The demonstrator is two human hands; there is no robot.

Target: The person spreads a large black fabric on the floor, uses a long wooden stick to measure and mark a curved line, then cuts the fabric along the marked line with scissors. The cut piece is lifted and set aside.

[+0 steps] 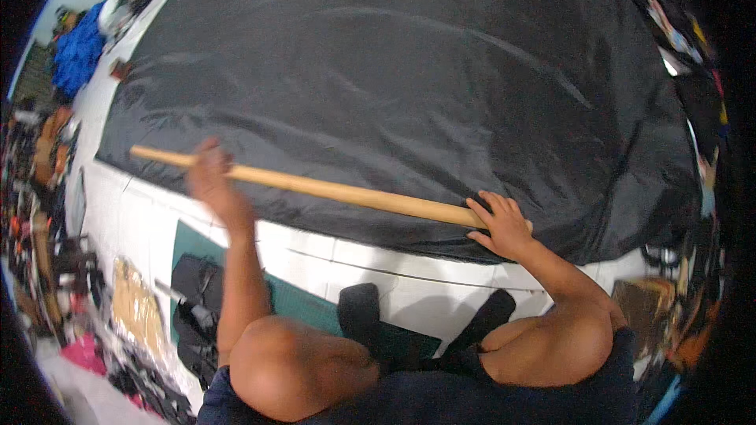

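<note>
A long tan pole or tube [346,191] lies slantwise across a large black sheet [394,63], near the sheet's front edge. Over the pole's left part is my left hand [213,175], smeared by motion, so its fingers and grip are unclear. At the pole's right end rests my right hand [506,226], palm on the wood-coloured surface. Its fingers are spread, with the thumb on the near side. Shallow wrinkles run through the sheet around the pole.
White floor tiles [315,248] border the sheet, with a green mat [307,299] near my feet. A black bag [197,283] and a plastic-wrapped tan package [134,295] lie at the left. Blue fabric [79,47] is heaped at far left; clutter lines both sides.
</note>
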